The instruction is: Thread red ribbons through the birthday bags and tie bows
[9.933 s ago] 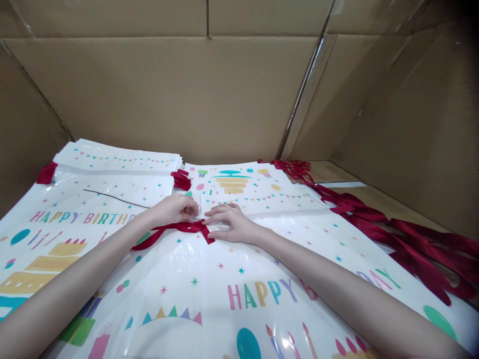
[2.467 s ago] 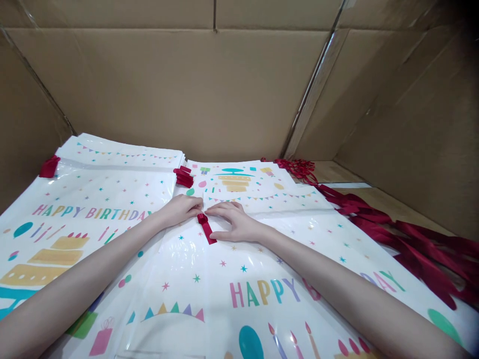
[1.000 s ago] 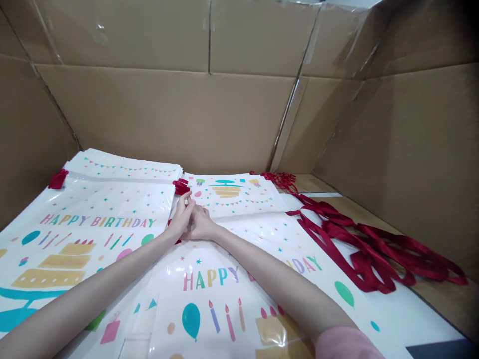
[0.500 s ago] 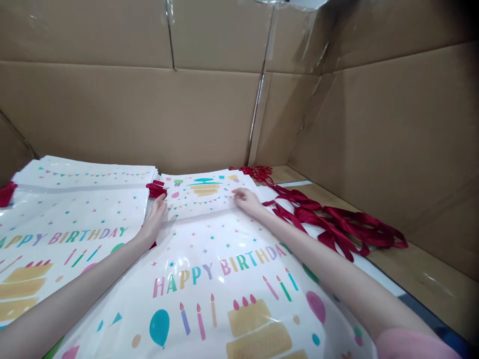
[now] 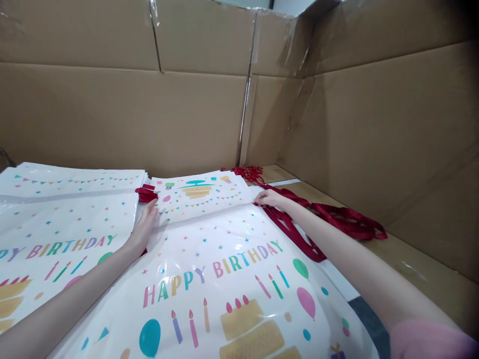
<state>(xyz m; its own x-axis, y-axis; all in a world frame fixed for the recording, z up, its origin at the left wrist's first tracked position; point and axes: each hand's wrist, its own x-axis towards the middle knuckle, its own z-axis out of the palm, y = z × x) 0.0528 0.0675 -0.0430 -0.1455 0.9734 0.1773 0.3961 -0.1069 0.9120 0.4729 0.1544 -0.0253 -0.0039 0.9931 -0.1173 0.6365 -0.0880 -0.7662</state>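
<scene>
A white birthday-print plastic sheet lies in front of me, its upper edge flat and its lower part puffed up. At its upper left edge is my left hand, fingers together next to a bunch of red ribbon; whether it grips anything is hidden. My right hand is pinched at the sheet's upper right edge, where red ribbon starts; what is between the fingertips is too small to make out. Loose red ribbons trail to the right, partly behind my right forearm.
To the left lies a stack of matching printed sheets. Tall cardboard walls rise behind and on the right. A small tangle of red ribbon sits by the back wall, on the brown surface.
My right hand has moved right, from over the sheet's upper part to its right edge by the ribbon. My left hand stays at the left edge. The view has shifted slightly right.
</scene>
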